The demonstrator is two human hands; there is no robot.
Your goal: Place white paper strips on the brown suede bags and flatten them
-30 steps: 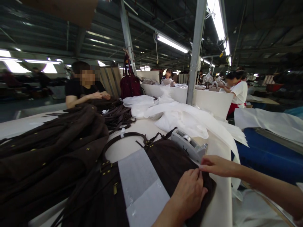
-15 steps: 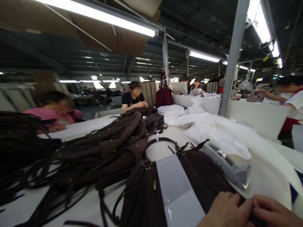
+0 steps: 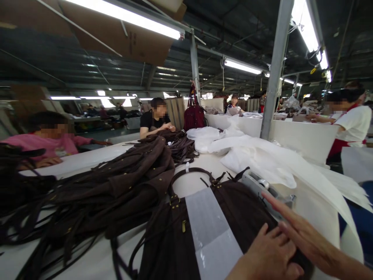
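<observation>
Far-left station: person in pink (image 3: 62, 144) at the far edge of the bench (image 3: 186, 186).
Bag pile: dark brown bags (image 3: 142, 171), heaped on the bench with loose straps.
Rear station: person in black (image 3: 147, 123) behind the pile, hands raised together.
Front bag: dark brown bag (image 3: 166, 237), flat on the bench, right of the pile; looped handle (image 3: 205, 170) directed away from the wearer.
Cover sheet: white sheet (image 3: 211, 225), laid across the middle of the front bag.
Left hand: left hand (image 3: 266, 252) on the right part of the front bag; fingers slightly spread and bent, touching the fabric; any pinch cannot be determined.
Tape dispenser: grey unit (image 3: 255, 186), beside the front bag's upper right edge.
Right hand: right hand (image 3: 309, 233) beside the left; fingers extended, index toward the dispenser, thumb apart; no held item visible; contact with the left hand cannot be determined.
</observation>
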